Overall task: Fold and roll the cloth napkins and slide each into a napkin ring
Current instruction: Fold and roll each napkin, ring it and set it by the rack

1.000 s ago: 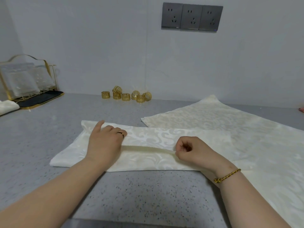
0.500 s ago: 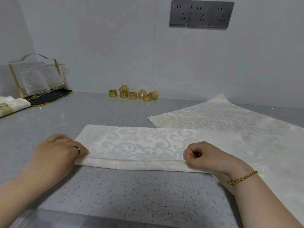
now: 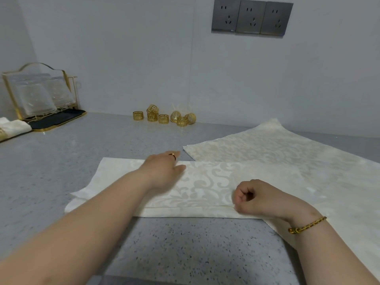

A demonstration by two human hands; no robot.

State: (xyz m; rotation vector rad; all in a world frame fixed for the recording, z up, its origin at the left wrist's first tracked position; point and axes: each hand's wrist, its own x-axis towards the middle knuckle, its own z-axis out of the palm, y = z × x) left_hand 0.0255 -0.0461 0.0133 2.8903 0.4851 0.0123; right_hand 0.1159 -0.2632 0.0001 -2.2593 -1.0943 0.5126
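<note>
Nearest the front edge of the worktop, the right hand sits knuckles-up on the near hem of the napkin. Its fingers are curled tight and appear to pinch the folded edge, much as they did half a second ago. The napkin lies as a long folded band across the middle of the worktop, its doubled edge toward the person.

The left hand is what has changed. Half a second ago it rested at the band's left end. Now the forearm stretches diagonally over the cloth, and the hand lies palm-down near the far edge with fingers straight, holding nothing. With that end released, the layers at the left corner have splayed slightly apart. This looks like smoothing: the fold seems made, and the flattening stroke readies the band for the next fold or for rolling. The loose left corner may need squaring first.

Beyond and to the right, a second napkin lies spread flat, its near part running under the right wrist. At the back edge against the wall stand the gold rings, well apart from both hands. In the far left corner is a rack, with a rolled napkin beside it.
</note>
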